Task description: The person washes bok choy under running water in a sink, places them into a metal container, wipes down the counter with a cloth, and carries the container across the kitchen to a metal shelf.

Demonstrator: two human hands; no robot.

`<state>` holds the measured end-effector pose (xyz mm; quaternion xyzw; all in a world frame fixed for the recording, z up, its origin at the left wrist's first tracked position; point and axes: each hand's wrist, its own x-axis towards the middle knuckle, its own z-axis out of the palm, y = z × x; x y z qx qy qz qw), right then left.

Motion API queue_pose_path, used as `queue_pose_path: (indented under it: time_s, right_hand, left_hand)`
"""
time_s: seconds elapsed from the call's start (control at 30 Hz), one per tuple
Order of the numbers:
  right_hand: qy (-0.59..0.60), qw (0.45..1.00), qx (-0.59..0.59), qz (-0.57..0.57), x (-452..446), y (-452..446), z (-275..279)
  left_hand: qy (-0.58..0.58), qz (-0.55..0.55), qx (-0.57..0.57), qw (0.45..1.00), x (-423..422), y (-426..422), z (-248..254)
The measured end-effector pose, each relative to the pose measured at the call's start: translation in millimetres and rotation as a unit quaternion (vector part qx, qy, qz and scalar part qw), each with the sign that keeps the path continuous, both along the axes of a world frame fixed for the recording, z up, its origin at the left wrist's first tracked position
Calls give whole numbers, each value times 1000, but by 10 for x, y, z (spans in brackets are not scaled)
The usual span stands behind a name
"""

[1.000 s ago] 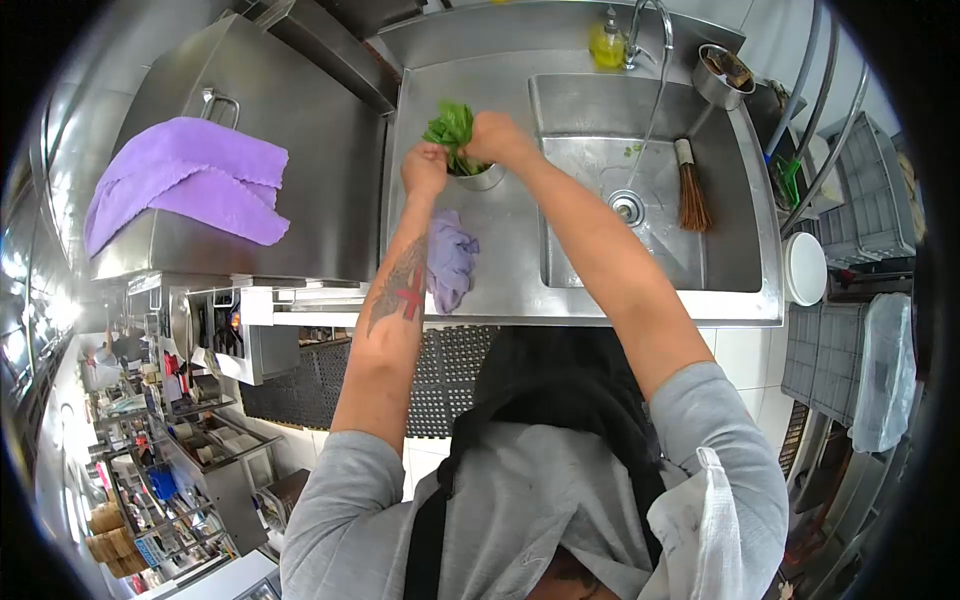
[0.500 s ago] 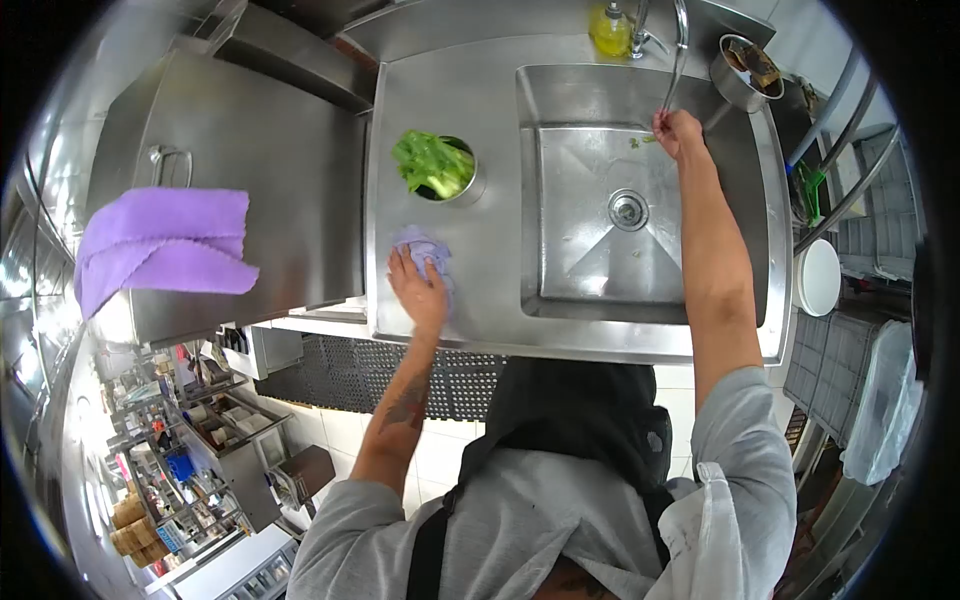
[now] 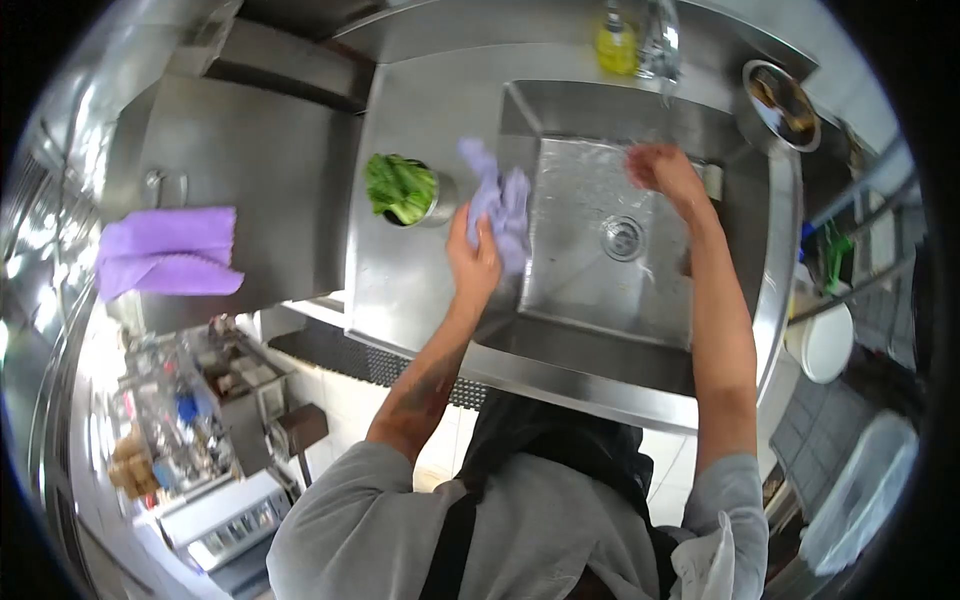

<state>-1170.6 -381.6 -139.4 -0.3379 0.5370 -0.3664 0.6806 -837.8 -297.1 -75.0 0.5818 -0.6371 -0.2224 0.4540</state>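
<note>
A crumpled light purple cloth (image 3: 497,215) hangs from my left hand (image 3: 475,255), at the left edge of the steel sink (image 3: 600,345). Its fingers are closed around the cloth. Over the far part of the basin is my right hand (image 3: 667,175), smeared by motion, so its fingers cannot be read clearly. The faucet (image 3: 660,45) is beyond that hand and also blurred. Wet shine covers the basin floor around the drain (image 3: 623,238). Left of the cloth, a metal container (image 3: 440,198) holds leafy green vegetables (image 3: 399,188).
A yellow soap bottle (image 3: 616,45) stands behind the sink. At its far right corner is a metal pot (image 3: 755,125) with brown pieces inside. Another purple cloth (image 3: 170,255) drapes over the steel unit at left. A white round lid (image 3: 827,343) lies at right.
My left hand has lifted the cloth off the counter and carried it right to the sink's edge. My right hand has come away from the faucet spout, and the basin floor looks wetter.
</note>
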Motion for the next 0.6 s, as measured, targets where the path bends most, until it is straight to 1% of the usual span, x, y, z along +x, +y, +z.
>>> queue_pose_path:
  time_s: [0.03, 0.07, 0.1, 0.13, 0.17, 0.2, 0.27, 0.3, 0.33, 0.37, 0.4, 0.43, 0.47, 0.5, 0.53, 0.6]
  right_hand:
    - [-17, 1000, -4, 14, 182, 76, 22]
    - [343, 931, -81, 95, 362, 227, 77]
    - [654, 725, -150, 154, 513, 293, 122]
    - [646, 731, -155, 157, 687, 291, 43]
    - [555, 789, -176, 194, 885, 279, -90]
    - [459, 835, -197, 229, 1044, 235, -138]
    - [374, 882, -181, 223, 1538, 177, 118]
    - [351, 897, -198, 181, 1792, 157, 264]
    - [327, 910, -214, 138, 2027, 141, 389]
    - [314, 913, -223, 135, 2262, 56, 422]
    - [304, 915, -231, 131, 2479, -36, 459]
    - [306, 915, -230, 129, 2666, -81, 479]
    - [305, 917, -249, 67, 2823, -115, 516]
    - [304, 915, -266, 9, 2935, -126, 540]
    - [310, 913, -265, 13, 3013, -150, 559]
    - [288, 935, -181, 98, 3135, -210, 684]
  left_hand:
    - [-36, 39, 21, 998, 150, 210, 102]
    - [-70, 76, 45, 994, 277, 397, 190]
    - [-83, 84, 44, 992, 475, 540, 147]
    - [-49, 138, 62, 987, 752, 685, 11]
    - [-11, 191, 77, 979, 957, 784, -30]
    - [61, 207, 97, 972, 1120, 835, 65]
    - [-94, 250, 151, 952, 1696, 963, 96]
    - [-95, 255, 147, 951, 1818, 986, 102]
    - [-292, 277, 202, 893, 1921, 1009, 106]
    - [-474, 286, 252, 794, 2033, 1036, 97]
    - [-474, 287, 251, 794, 2203, 1046, 28]
    - [-446, 226, 261, 826, 2366, 1011, -65]
    - [-414, 161, 270, 855, 2436, 950, -115]
    - [-387, 137, 243, 879, 2434, 922, -234]
    - [-381, 136, 246, 881, 2428, 909, -356]
    - [-375, 146, 131, 906, 2427, 895, -495]
